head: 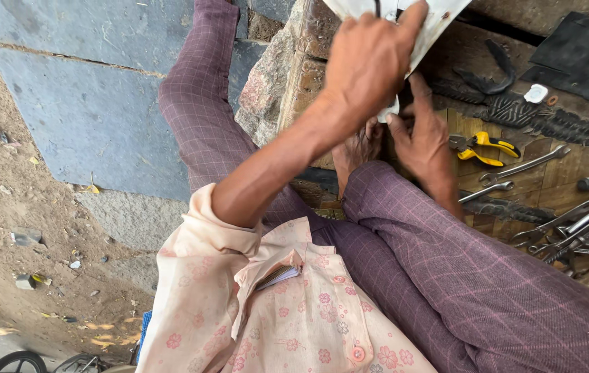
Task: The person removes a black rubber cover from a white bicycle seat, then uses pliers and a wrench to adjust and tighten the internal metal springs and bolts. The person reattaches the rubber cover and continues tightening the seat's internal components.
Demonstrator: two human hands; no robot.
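Observation:
My left hand (369, 63) reaches forward and is shut on a white flat sheet (439, 17) at the top of the head view, thumb over its front face. Just below it, my right hand (422, 135) has its fingers curled at the sheet's lower corner (392, 110), pinching or touching it. Its forearm runs back behind my raised knee in purple checked trousers (460, 276). My bare foot (355, 148) rests under both hands on a wooden board.
Yellow-handled pliers (486, 148), two spanners (524, 166) and several more spanners (577, 231) lie on the board at the right. Black rubber pieces (489, 77) and a black sheet (577, 48) lie behind. A rough stone block (273, 83) stands left of my hands, with grey slabs (87, 103) beyond.

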